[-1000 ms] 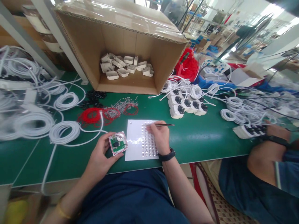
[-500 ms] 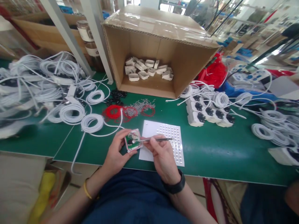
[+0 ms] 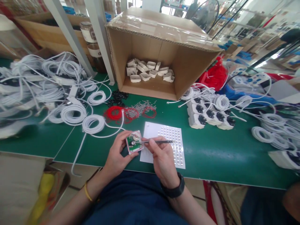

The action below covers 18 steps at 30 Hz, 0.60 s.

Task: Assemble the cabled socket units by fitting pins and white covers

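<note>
My left hand (image 3: 117,152) grips a small white housing with a green circuit board (image 3: 135,147) inside, its open face turned up toward me. A red line runs along the housing's rim. In my right hand (image 3: 162,156) I hold thin metal tweezers (image 3: 161,142) pinched between thumb and fingers. Their tip reaches over the board, near a small round silvery part; whether it touches is too small to tell. Partly under my right hand lies a white sheet (image 3: 150,128) with rows of small shiny round pieces.
Behind stands a cardboard box (image 3: 145,90) on its side with several white housings (image 3: 145,76). Red rings (image 3: 114,113), metal screws (image 3: 142,107) and black parts (image 3: 117,98) lie before it. Coiled white cables (image 3: 93,124) crowd the left; cabled white units (image 3: 197,121) stand right. Another person (image 3: 264,203) sits lower right.
Both hands keep nearly the same pose, with the tweezers still over the board. The whole view has shifted slightly.
</note>
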Each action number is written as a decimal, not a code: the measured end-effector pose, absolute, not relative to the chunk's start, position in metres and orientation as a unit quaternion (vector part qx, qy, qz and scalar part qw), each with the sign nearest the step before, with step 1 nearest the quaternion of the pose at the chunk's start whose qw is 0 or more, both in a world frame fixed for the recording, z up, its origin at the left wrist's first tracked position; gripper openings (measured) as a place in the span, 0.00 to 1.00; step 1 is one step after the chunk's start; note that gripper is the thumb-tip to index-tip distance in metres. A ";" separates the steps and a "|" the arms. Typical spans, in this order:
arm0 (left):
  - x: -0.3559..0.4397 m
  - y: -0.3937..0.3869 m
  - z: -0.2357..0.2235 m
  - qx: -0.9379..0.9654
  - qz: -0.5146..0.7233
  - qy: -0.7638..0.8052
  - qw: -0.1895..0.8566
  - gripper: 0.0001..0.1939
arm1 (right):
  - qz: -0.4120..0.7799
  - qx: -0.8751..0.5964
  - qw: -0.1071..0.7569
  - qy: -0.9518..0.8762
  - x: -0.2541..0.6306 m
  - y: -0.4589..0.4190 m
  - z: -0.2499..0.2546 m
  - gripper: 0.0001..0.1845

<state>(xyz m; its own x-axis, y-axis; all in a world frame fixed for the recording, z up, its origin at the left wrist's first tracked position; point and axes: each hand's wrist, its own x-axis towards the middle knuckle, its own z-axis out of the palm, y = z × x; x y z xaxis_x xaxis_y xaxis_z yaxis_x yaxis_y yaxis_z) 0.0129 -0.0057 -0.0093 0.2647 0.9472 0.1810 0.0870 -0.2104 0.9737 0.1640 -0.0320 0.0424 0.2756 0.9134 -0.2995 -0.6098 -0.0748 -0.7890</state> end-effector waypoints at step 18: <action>0.013 -0.008 -0.009 0.626 0.450 0.407 0.490 0.33 | 0.527 -0.487 0.654 -0.237 0.158 -0.039 0.038 0.08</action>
<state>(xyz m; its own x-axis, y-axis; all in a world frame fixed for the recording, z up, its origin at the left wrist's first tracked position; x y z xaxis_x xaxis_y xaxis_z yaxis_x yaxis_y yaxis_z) 0.0130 -0.0078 -0.0087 0.2640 0.9505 0.1637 0.0691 -0.1879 0.9798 0.1581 -0.0391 0.0380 0.3313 0.9213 -0.2035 -0.4588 -0.0312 -0.8880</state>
